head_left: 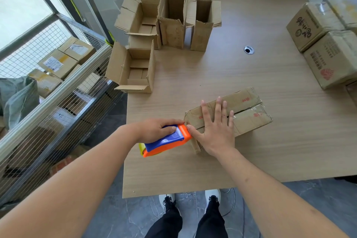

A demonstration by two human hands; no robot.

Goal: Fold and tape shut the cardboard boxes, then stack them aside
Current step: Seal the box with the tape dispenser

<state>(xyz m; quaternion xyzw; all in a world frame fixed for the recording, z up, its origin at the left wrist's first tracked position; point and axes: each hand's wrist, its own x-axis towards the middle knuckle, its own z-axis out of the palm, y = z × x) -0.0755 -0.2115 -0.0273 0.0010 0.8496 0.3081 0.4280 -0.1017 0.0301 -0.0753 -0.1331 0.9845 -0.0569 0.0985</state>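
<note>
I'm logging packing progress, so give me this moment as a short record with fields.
left hand: left hand grips the tape dispenser, its nose at the box's near end
right hand: right hand presses flat on the folded box
seam: not yet taped along the far part
open boxes: four open boxes at the table's left
stack: closed boxes at right

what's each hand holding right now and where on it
The left hand grips the tape dispenser over its blue top, near the front end. The right hand holds nothing; it presses flat on the closed box.
</note>
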